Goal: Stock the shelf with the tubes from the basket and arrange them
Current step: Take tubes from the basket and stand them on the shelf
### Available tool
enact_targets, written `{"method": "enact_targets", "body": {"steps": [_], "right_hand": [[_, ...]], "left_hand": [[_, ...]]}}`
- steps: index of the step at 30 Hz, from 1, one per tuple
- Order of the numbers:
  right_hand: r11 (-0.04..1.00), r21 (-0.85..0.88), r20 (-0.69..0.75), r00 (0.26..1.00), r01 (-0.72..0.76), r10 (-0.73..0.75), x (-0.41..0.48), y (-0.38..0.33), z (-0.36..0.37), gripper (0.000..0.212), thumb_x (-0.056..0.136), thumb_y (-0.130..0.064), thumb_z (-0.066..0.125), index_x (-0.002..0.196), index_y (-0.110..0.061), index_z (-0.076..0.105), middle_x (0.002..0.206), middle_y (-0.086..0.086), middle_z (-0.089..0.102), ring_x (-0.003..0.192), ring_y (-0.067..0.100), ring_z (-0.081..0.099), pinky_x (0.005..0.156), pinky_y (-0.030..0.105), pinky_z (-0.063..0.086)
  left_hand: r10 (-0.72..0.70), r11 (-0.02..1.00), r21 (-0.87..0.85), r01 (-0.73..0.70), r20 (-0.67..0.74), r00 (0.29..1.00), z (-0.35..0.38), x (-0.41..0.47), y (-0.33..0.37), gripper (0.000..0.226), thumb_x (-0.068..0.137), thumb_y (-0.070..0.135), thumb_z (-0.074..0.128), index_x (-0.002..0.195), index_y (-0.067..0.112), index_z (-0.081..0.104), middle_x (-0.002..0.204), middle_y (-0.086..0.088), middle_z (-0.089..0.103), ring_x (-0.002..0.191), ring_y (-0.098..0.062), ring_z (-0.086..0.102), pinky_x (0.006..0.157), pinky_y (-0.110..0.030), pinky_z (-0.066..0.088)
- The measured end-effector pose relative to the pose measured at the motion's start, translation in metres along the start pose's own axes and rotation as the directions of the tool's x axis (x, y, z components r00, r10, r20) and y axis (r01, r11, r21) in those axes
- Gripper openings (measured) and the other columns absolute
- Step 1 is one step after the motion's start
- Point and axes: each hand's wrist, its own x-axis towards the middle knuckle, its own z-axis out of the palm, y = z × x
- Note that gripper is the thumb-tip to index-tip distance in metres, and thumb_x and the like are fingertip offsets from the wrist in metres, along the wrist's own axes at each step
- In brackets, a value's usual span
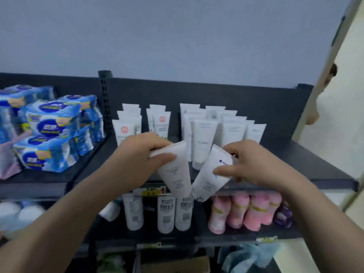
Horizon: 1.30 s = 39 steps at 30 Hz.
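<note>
Top shelf, front edge
Left hand grips the left tube; right hand grips the right tube, both tilted.

On the shelf tubes stand in rows; packs lie left; bottles stand below.

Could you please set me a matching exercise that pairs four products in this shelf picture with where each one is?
Things:
1. blue tissue packs
2. pink bottles
3. tube with blue print
4. red-logo tubes

Places:
A. held in the right hand
B. lower shelf, at the right
C. left of the upright post
D. top shelf, leftmost tube rows

Pairs: 1-C; 2-B; 3-A; 4-D
</note>
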Motion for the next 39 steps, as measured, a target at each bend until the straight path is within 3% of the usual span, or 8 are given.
{"method": "enact_targets", "body": {"steps": [7, 11, 14, 16, 20, 26, 30, 39], "right_hand": [[0.988, -0.138, -0.13, 0.99, -0.07, 0.052, 0.007, 0.113, -0.11, 0.027, 0.069, -0.032, 0.078, 0.074, -0.008, 0.066, 0.069, 0.006, 0.066, 0.056, 0.023, 0.063, 0.053, 0.039, 0.053], [0.976, -0.18, -0.146, 0.985, -0.119, 0.093, 0.014, 0.163, -0.136, 0.018, 0.071, -0.031, 0.078, 0.071, -0.018, 0.064, 0.067, -0.003, 0.063, 0.055, 0.012, 0.059, 0.05, 0.03, 0.047], [0.967, -0.192, -0.135, 0.981, -0.165, 0.141, 0.021, 0.191, -0.145, 0.02, 0.073, -0.031, 0.076, 0.079, -0.016, 0.065, 0.072, -0.005, 0.062, 0.057, 0.01, 0.057, 0.048, 0.023, 0.04], [0.964, -0.198, -0.129, 0.98, -0.176, 0.153, 0.025, 0.205, -0.147, 0.022, 0.073, -0.031, 0.076, 0.08, -0.013, 0.065, 0.072, -0.003, 0.062, 0.058, 0.011, 0.057, 0.047, 0.023, 0.04], [0.964, -0.191, -0.119, 0.979, -0.187, 0.166, 0.036, 0.224, -0.147, 0.023, 0.071, -0.031, 0.076, 0.077, -0.012, 0.065, 0.069, -0.002, 0.062, 0.056, 0.013, 0.056, 0.048, 0.025, 0.041], [0.962, -0.206, -0.089, 0.983, -0.178, 0.163, 0.053, 0.237, -0.139, 0.018, 0.07, -0.031, 0.075, 0.069, -0.019, 0.061, 0.068, -0.004, 0.062, 0.059, 0.016, 0.06, 0.05, 0.028, 0.045], [0.961, -0.223, -0.059, 0.986, -0.164, 0.154, 0.061, 0.237, -0.134, 0.015, 0.072, -0.03, 0.074, 0.074, -0.02, 0.063, 0.072, -0.005, 0.064, 0.067, 0.017, 0.062, 0.052, 0.029, 0.045], [0.965, -0.241, -0.015, 0.994, -0.105, 0.105, 0.067, 0.233, -0.124, 0.015, 0.069, -0.032, 0.075, 0.076, -0.024, 0.065, 0.074, -0.007, 0.064, 0.07, 0.015, 0.062, 0.059, 0.034, 0.051]], "left_hand": [[0.017, 0.998, -0.067, -0.014, 0.038, 0.999, 0.086, 0.119, 0.094, 0.006, 0.085, 0.036, 0.064, 0.087, 0.039, 0.069, 0.087, 0.025, 0.063, 0.087, 0.003, 0.058, 0.081, -0.029, 0.047], [0.021, 0.993, 0.11, -0.03, 0.086, 0.996, 0.126, 0.176, 0.129, 0.016, 0.088, 0.037, 0.059, 0.094, 0.028, 0.07, 0.094, 0.014, 0.067, 0.09, -0.008, 0.059, 0.08, -0.035, 0.049], [0.009, 0.969, 0.243, -0.045, 0.149, 0.989, 0.154, 0.213, 0.136, 0.014, 0.089, 0.036, 0.057, 0.092, 0.027, 0.066, 0.094, 0.013, 0.065, 0.093, -0.013, 0.06, 0.072, -0.025, 0.04], [0.023, 0.938, 0.336, -0.082, 0.175, 0.984, 0.172, 0.233, 0.134, 0.018, 0.088, 0.035, 0.057, 0.098, 0.026, 0.069, 0.099, 0.013, 0.067, 0.092, -0.014, 0.06, 0.077, -0.026, 0.035], [0.024, 0.864, 0.483, -0.142, 0.241, 0.97, 0.201, 0.261, 0.122, 0.015, 0.086, 0.034, 0.058, 0.09, 0.024, 0.067, 0.075, 0.01, 0.061, 0.071, -0.015, 0.053, 0.08, -0.03, 0.033], [-0.085, 0.751, 0.641, -0.162, 0.337, 0.938, 0.229, 0.283, 0.106, 0.032, 0.086, 0.034, 0.062, 0.063, 0.02, 0.046, 0.067, 0.004, 0.056, 0.062, -0.019, 0.047, 0.073, -0.03, 0.029], [-0.098, 0.689, 0.697, -0.199, 0.362, 0.927, 0.232, 0.289, 0.106, 0.018, 0.088, 0.036, 0.059, 0.085, 0.019, 0.066, 0.085, 0.003, 0.067, 0.078, -0.02, 0.059, 0.075, -0.031, 0.029], [-0.013, 0.666, 0.717, -0.204, 0.285, 0.958, 0.216, 0.281, 0.103, 0.015, 0.093, 0.034, 0.049, 0.093, 0.026, 0.061, 0.093, 0.005, 0.069, 0.081, -0.02, 0.059, 0.079, -0.031, 0.03]]}}
